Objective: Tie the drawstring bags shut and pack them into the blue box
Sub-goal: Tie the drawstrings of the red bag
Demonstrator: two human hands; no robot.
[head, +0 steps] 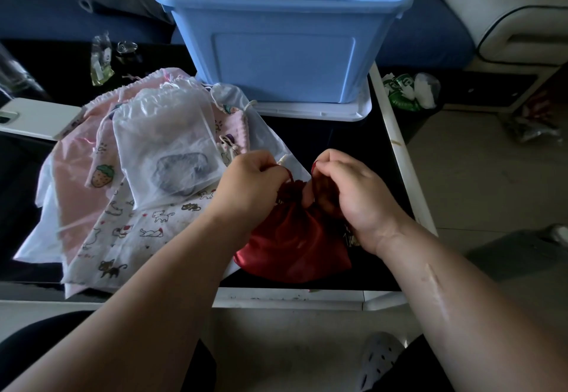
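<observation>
A dark red satin drawstring bag (292,247) lies on the black table near its front edge, its neck gathered. My left hand (250,184) pinches the red cord at the left of the neck. My right hand (347,191) grips the cord at the right of the neck, fingers curled. To the left lies a pile of several flat bags: a sheer white one (166,145), a pink strawberry one (101,173) and a cat-print one (138,231). The blue box (285,62) stands open behind, on its white lid (310,110).
A white phone (33,118) lies at the table's left. A small packet (100,62) and a clear jar (126,50) stand at the back left. The table's white edge (402,158) runs along the right; a bin with rubbish (408,90) sits on the floor beyond.
</observation>
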